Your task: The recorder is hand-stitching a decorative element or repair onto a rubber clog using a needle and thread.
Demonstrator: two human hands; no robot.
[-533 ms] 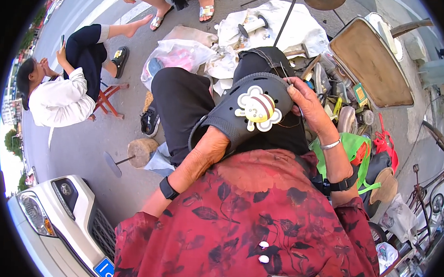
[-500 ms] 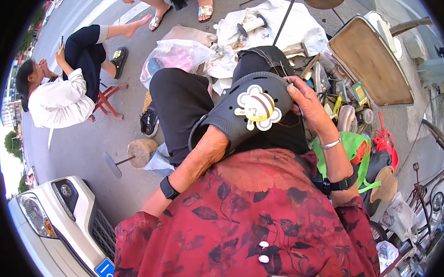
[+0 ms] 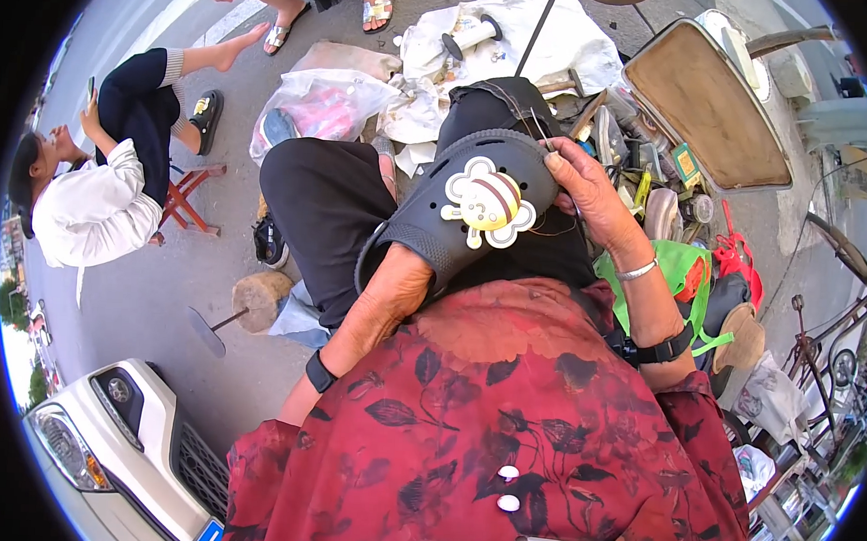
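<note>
Dark grey clog (image 3: pixel 426 227) rests over the person's lap (image 3: pixel 325 203), the left hand (image 3: pixel 403 271) inside it (fingers hidden, so their grip cannot be told), the right hand (image 3: pixel 583 180) pinching a thin metal tool (image 3: pixel 542 130) at the toe; any print on a green-and-yellow box (image 3: pixel 687 166) is too small to read; grey pavement (image 3: pixel 151 307) spreads around.

Left hand (image 3: pixel 400 277): fingers hidden inside black foam clog (image 3: pixel 433 234). Slim metal tool (image 3: pixel 542 129): partly covered by right hand (image 3: pixel 581 176); exact kind unclear. Brown thread (image 3: pixel 552 233): too fine to trace. White car (image 3: pixel 148 456), near left: cut off by lower rim. Person's legs (image 3: pixel 288 3), far: cut off above. Metal frames (image 3: pixel 817 360), right: too crowded to separate.
</note>
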